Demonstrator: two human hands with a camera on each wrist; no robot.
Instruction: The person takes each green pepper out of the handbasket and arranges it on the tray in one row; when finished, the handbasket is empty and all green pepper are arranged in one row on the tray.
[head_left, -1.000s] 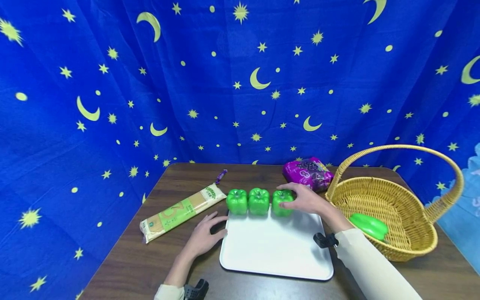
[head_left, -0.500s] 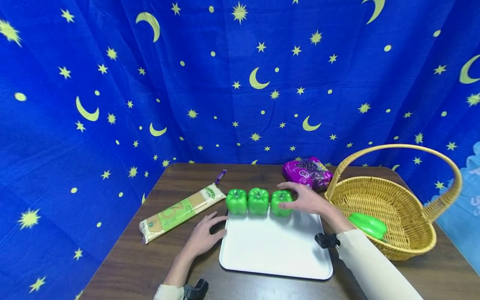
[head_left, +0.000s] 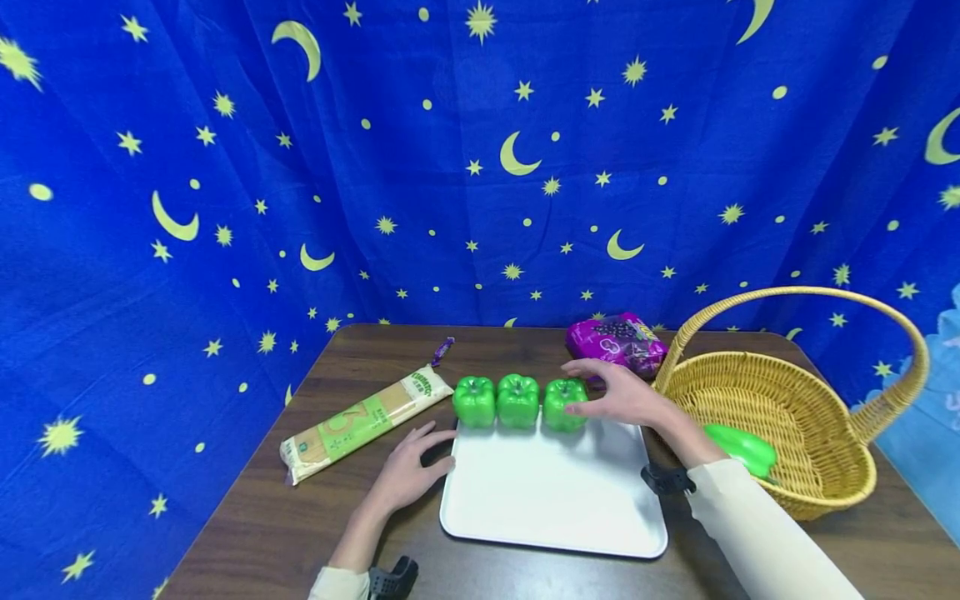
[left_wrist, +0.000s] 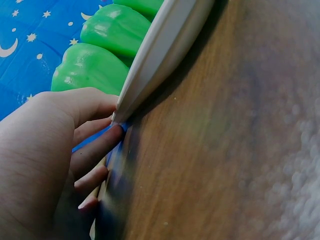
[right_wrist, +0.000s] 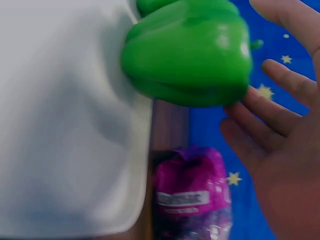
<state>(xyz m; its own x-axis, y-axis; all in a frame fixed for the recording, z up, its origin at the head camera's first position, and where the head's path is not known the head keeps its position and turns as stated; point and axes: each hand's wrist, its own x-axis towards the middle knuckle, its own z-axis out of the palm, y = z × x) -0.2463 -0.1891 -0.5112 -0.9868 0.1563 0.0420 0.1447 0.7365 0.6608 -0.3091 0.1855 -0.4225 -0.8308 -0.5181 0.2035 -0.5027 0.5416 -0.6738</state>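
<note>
Three shiny green bell peppers, the left one (head_left: 474, 403), the middle one (head_left: 517, 403) and the right one (head_left: 561, 410), stand in a row along the far edge of a white tray (head_left: 555, 500). My right hand (head_left: 626, 396) is spread beside the right pepper, thumb in front of it and fingers behind. In the right wrist view, the fingers (right_wrist: 272, 107) are parted, with fingertips right at the pepper's (right_wrist: 187, 55) side. My left hand (head_left: 408, 471) rests at the tray's left edge, thumb and index fingertips at its rim (left_wrist: 145, 65), the other fingers loose.
A wicker basket (head_left: 780, 379) with a tall handle stands at the right, a longer green pepper (head_left: 742, 448) inside it. A purple bag (head_left: 618, 342) lies behind the tray. A pack of noodles (head_left: 367, 425) and a small purple wrapped piece (head_left: 443, 351) lie at the left.
My right hand has shifted slightly right, away from the right pepper, which stays in its place. The left hand and tray have not visibly moved.
</note>
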